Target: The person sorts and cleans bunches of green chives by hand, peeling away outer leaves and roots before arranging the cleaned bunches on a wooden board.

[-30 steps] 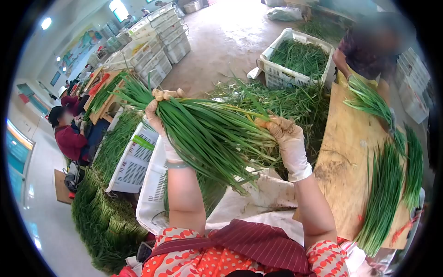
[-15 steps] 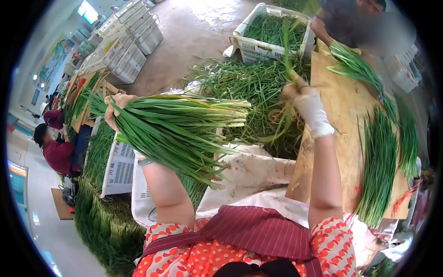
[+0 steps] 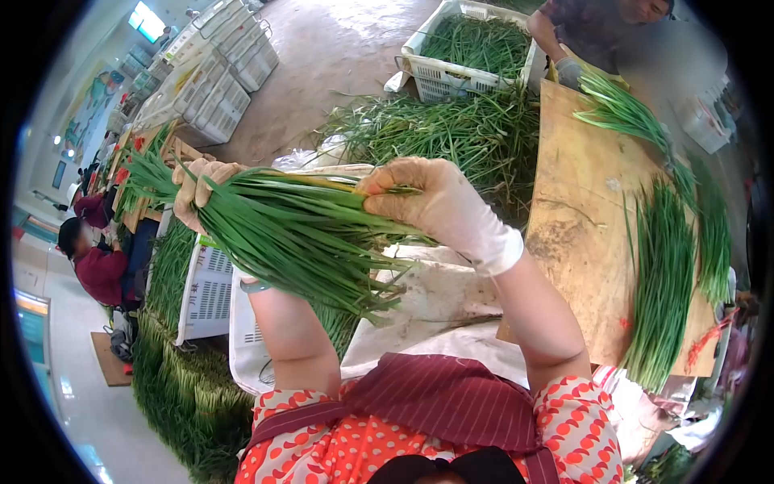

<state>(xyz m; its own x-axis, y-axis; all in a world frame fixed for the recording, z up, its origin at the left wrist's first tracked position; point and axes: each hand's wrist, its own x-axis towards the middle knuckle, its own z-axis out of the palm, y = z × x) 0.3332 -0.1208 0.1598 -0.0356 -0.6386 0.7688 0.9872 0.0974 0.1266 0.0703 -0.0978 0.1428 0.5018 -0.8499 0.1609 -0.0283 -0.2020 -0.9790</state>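
In the head view, the left hand (image 3: pixel 197 189), in a soiled pale glove, was closed around the leafy part of a bunch of green stalks (image 3: pixel 290 234), its fingers curled over the top. The right hand (image 3: pixel 427 202), also gloved, had its thumb and fingers pinched together on the paler stem end, near a yellowed leaf. The bunch lay roughly crosswise between the two, held above a stained white sheet (image 3: pixel 435 298), with leaf tips pointing left and lower blades hanging loose. A wooden bench (image 3: pixel 568 194) stood to the right, its surface marked with dark stains; a long bundle (image 3: pixel 663 282) lay on its near part, with another bundle (image 3: pixel 713 242) to the right of it. At the far side a co-worker (image 3: pixel 584 32) had a gloved hand next to a smaller bundle (image 3: pixel 621 109). A heap of loose greens (image 3: pixel 451 137) sat beyond the sheet, and a white crate (image 3: pixel 459 81) filled with greens stood behind it. Stacked white crates (image 3: pixel 222 85) were noted at far left. A tilted crate (image 3: pixel 205 294) and a mass of bundled stalks (image 3: pixel 185 387) were at near left.
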